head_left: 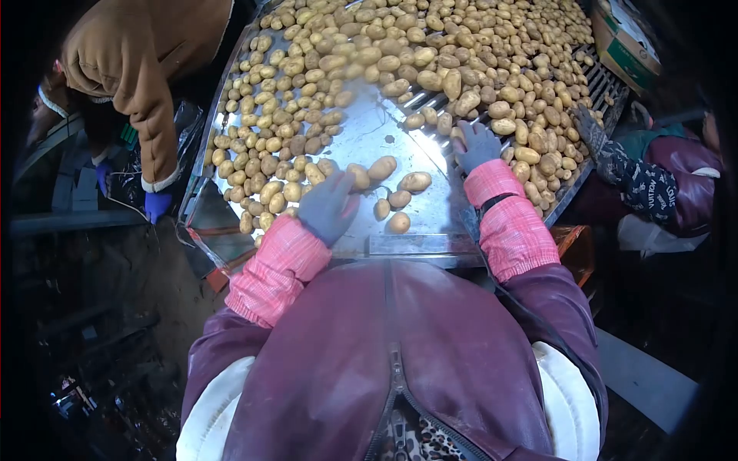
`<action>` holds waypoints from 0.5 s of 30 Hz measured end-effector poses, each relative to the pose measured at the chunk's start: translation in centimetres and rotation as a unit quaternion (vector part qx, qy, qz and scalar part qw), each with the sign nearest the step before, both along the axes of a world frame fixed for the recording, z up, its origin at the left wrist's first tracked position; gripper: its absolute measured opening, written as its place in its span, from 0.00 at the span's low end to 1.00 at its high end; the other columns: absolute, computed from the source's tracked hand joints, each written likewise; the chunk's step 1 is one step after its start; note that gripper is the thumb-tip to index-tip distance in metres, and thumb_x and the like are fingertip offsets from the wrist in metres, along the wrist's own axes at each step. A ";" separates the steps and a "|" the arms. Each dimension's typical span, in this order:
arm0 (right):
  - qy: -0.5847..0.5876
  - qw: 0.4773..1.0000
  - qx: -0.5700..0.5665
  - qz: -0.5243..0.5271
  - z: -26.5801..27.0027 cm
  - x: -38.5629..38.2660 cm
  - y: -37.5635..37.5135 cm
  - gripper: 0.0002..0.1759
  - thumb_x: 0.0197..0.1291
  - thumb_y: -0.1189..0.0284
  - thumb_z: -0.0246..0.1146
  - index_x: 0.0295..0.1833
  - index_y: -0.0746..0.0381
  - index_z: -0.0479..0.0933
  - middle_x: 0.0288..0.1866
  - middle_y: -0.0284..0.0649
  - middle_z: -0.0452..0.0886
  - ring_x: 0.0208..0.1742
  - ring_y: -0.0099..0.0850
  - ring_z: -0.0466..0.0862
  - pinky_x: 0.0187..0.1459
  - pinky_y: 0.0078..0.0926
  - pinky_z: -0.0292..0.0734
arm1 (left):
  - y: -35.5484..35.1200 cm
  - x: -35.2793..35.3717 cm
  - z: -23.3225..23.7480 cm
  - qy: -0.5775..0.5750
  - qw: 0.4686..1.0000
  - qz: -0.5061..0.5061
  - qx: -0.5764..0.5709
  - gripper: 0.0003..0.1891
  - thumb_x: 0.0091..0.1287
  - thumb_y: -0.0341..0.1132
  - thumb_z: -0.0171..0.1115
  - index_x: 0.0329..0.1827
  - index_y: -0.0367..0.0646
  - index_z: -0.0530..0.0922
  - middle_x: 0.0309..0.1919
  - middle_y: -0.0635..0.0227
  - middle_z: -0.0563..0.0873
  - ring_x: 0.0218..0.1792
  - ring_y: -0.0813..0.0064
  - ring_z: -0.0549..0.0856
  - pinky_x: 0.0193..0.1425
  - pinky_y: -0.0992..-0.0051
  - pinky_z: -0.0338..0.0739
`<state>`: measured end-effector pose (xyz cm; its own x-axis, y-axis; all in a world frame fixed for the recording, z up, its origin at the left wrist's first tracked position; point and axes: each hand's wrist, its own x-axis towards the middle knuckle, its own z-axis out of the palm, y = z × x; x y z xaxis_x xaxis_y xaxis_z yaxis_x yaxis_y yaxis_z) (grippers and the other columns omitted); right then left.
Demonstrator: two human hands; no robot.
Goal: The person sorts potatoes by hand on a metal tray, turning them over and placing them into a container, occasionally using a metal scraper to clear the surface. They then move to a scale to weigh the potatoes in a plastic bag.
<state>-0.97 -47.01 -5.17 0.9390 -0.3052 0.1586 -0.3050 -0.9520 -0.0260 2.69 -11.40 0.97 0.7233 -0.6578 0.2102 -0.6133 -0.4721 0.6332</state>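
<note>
Grey knit gloves on both hands, pink checked cuffs [277, 265], maroon jacket [392, 353] below. The left hand [329, 206] lies palm-down on the bare sheet of the steel sorting table [369, 134], close to its near edge, with the fingers bent. Its fingertips meet a potato [358, 177] just ahead of them, but I cannot tell whether that one is gripped or only touched. A scatter of 5 loose potatoes [399, 199] sits on the sheet just right of this hand, between the 2 hands and touching neither. The right hand [477, 146] is further out, fingers spread and flat, grasping nothing. It rests where the sheet gives way to the roller bars [427, 98], and its fingertips are in among the edge of the main potato heap [369, 54]. The heap covers the far and left parts of the table and runs down the right side past this hand. 2 other people are at work. At left, a brown hooded sleeve [146, 115] ends in a blue glove [157, 205] hanging beside the table's left rim. At right, a dark patterned sleeve [646, 188] ends in a gloved hand [588, 127] laid on potatoes at the right rim. A cardboard box [624, 38] stands at the far right corner.
</note>
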 end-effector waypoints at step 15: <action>0.000 0.874 0.485 0.004 5.2 -1.8 9.7 0.29 0.58 0.54 0.70 0.59 0.60 0.76 0.48 0.47 0.85 0.53 0.43 0.84 0.54 0.38 0.80 | 2.0 3.4 -1.6 0.680 0.710 -0.026 -0.182 0.24 0.68 0.43 0.57 0.65 0.42 0.74 0.44 0.60 0.84 0.48 0.58 0.86 0.42 0.66 0.84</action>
